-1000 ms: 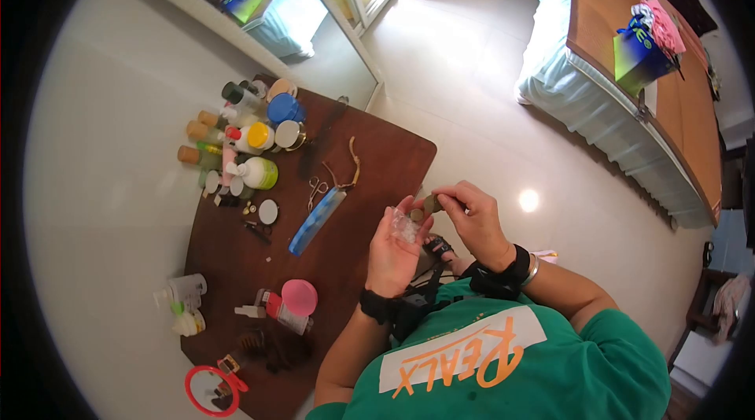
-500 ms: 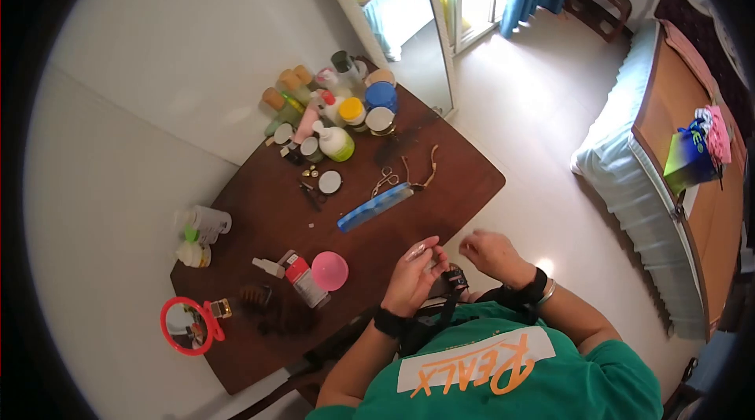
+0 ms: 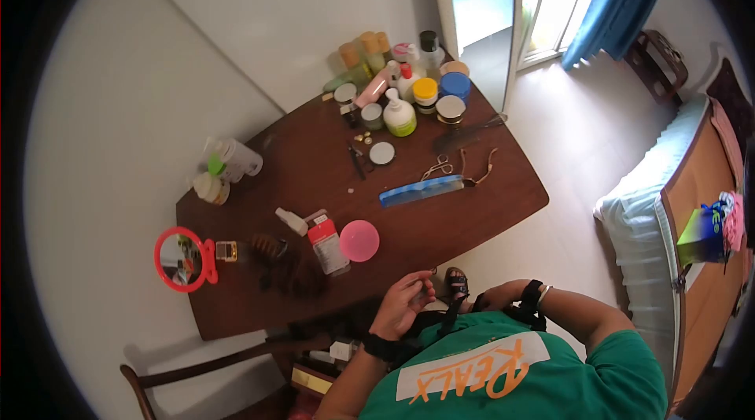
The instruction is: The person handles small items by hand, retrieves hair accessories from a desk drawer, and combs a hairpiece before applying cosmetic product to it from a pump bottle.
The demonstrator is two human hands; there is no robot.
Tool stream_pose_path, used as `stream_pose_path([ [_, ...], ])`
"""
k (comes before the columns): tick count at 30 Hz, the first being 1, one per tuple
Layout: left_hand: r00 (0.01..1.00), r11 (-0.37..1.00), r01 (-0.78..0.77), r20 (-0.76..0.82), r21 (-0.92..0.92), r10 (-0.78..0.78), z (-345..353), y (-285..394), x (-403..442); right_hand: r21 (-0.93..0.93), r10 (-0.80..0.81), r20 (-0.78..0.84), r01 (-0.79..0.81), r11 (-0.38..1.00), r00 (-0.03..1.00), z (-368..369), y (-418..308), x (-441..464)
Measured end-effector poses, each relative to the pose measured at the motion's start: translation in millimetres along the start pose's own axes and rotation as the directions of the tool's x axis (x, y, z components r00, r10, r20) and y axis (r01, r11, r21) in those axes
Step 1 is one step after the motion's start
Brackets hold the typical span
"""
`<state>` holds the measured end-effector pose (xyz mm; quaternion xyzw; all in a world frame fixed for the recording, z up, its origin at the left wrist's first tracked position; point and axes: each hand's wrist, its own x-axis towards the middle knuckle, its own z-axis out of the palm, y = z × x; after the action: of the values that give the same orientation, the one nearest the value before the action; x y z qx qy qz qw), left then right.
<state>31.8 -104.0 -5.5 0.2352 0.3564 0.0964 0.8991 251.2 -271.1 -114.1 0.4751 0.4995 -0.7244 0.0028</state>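
Beyond the table's near edge, my left hand (image 3: 404, 303) is held palm up, fingers curled in. A small, pale, shiny patch shows at its fingers, too small to name. My right hand (image 3: 502, 294) is low against the front of my body, its fingertips hidden. Closest to my left hand on the table are a pink round bowl-like item (image 3: 359, 241) and a red and white packet (image 3: 327, 245). Farther in lies a blue comb (image 3: 421, 191), with a scissor-like metal tool (image 3: 438, 167) just behind it.
Bottles and jars, among them a pump bottle (image 3: 399, 115), crowd the table's (image 3: 472, 223) far side. A red-framed mirror (image 3: 160, 263) stands at the left edge beside a dark hair clip (image 3: 270, 245). A chair (image 3: 200, 369) is below left; a bed (image 3: 641, 200) is on the right.
My right hand has dropped from in front of me, beside the left, to low against my body. My left hand has lowered slightly. The view has shifted, bringing the chair into sight.
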Motion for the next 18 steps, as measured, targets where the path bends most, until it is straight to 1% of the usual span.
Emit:
stream_pose_path([
  [3, 0.995, 0.999, -0.044, -0.084, 0.001, 0.044, -10.5, 2.2, -17.1, -0.023, 0.073, -0.089, -0.075, 0.997, 0.993, -24.9, -74.0, -24.2],
  [6, 0.987, 0.992, -0.127, -0.095, 0.004, 0.127, -24.5, 6.4, -29.1, -0.122, 0.087, -0.086, -0.098, 0.988, 0.992, -47.0, -85.8, 13.1],
  [7, 0.985, 0.990, -0.143, -0.100, 0.011, 0.144, -27.6, 9.1, -34.0, -0.106, -0.087, -0.068, 0.080, 0.991, 0.994, -46.0, -87.5, 35.5],
  [8, 0.981, 0.987, -0.159, -0.105, 0.020, 0.161, -29.4, 14.4, -38.7, -0.085, -0.260, -0.053, 0.255, 0.963, 0.964, -43.1, -96.5, 56.0],
  [9, 0.978, 0.984, -0.177, -0.107, 0.032, 0.180, -30.9, 20.8, -43.0, -0.118, -0.427, 0.006, 0.424, 0.898, 0.904, -38.2, -130.4, 59.3],
  [10, 0.974, 0.981, -0.191, -0.116, 0.044, 0.195, -31.7, 27.2, -47.4, -0.139, -0.577, 0.070, 0.581, 0.802, 0.814, -31.6, -173.1, 53.0],
  [11, 0.976, 0.982, -0.189, -0.105, 0.027, 0.191, -30.9, 33.8, -52.5, -0.150, -0.657, 0.148, 0.674, 0.724, 0.739, -23.2, -207.7, 45.1],
  [12, 0.978, 0.982, -0.188, -0.092, 0.011, 0.188, -29.9, 40.4, -57.7, -0.152, -0.725, 0.224, 0.758, 0.634, 0.651, -15.8, -237.1, 35.9],
  [14, 0.985, 0.987, -0.161, -0.067, 0.011, 0.161, -35.0, 46.8, -68.5, -0.346, -0.629, 0.390, 0.740, 0.577, 0.672, -11.6, -283.6, 18.3],
  [15, 0.993, 0.985, -0.108, -0.042, 0.138, 0.114, -35.3, 44.8, -70.6, -0.435, -0.568, 0.457, 0.729, 0.528, 0.685, -9.9, -295.4, 13.2],
  [17, 1.000, 0.925, -0.010, -0.008, 0.381, 0.015, -35.6, 35.1, -72.0, -0.132, -0.645, 0.506, 0.790, 0.598, 0.573, 4.4, -298.8, 10.2],
  [18, 0.992, 0.887, -0.068, 0.129, 0.456, 0.010, -44.6, 19.8, -66.4, 0.022, -0.683, 0.516, 0.789, 0.614, 0.517, 10.5, -298.2, 9.2],
])
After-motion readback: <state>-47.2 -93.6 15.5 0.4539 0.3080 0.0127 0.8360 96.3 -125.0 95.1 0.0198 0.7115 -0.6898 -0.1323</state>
